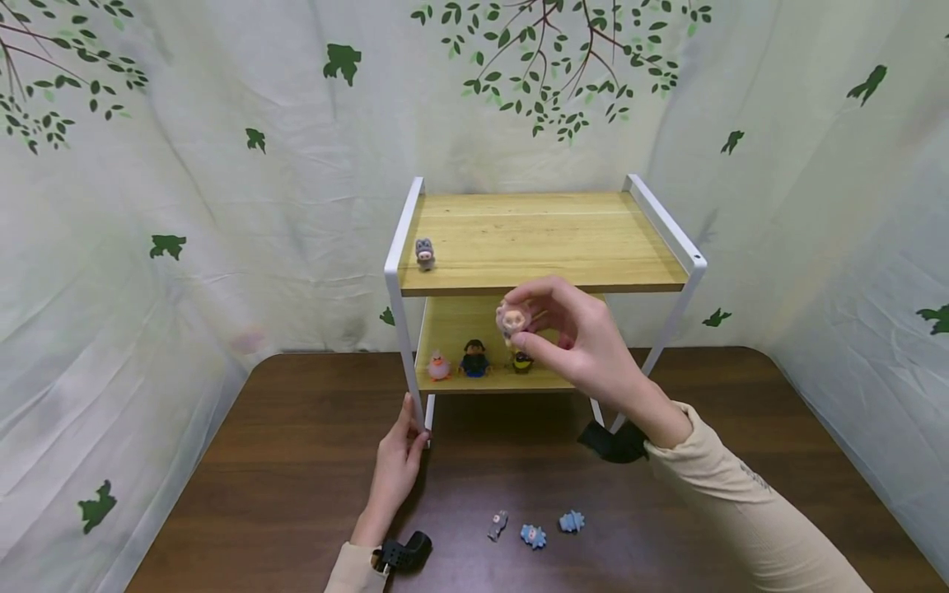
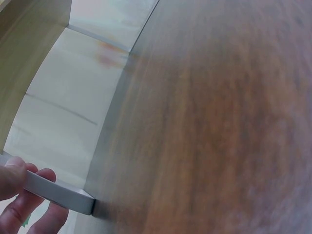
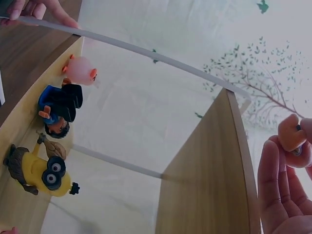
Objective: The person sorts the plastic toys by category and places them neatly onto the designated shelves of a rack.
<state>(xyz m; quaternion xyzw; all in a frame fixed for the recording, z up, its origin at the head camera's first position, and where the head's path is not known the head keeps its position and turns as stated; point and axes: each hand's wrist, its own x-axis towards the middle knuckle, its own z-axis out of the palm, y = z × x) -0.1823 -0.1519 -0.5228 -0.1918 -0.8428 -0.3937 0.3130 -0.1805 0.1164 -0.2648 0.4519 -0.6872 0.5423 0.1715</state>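
Observation:
My right hand (image 1: 582, 338) pinches a small pale figurine (image 1: 511, 319) between thumb and fingers, in front of the upper board's edge. In the right wrist view this figurine (image 3: 291, 136) shows its orange-pink back. With my left hand (image 1: 396, 461) I grip the white front leg (image 2: 58, 192) of a two-tier wooden shelf (image 1: 534, 239), low on its left side. A grey figurine (image 1: 425, 254) stands at the upper board's left. Along the lower board stand a pink bird figurine (image 1: 439, 366), a dark-haired figurine (image 1: 474, 360) and a yellow minion figurine (image 3: 41, 171).
On the brown table (image 1: 311, 461) in front of the shelf lie a grey figurine (image 1: 497, 525) and two blue figurines, one (image 1: 533, 536) left of the other (image 1: 572, 521). A white curtain (image 1: 296, 206) with leaf prints hangs behind and at both sides.

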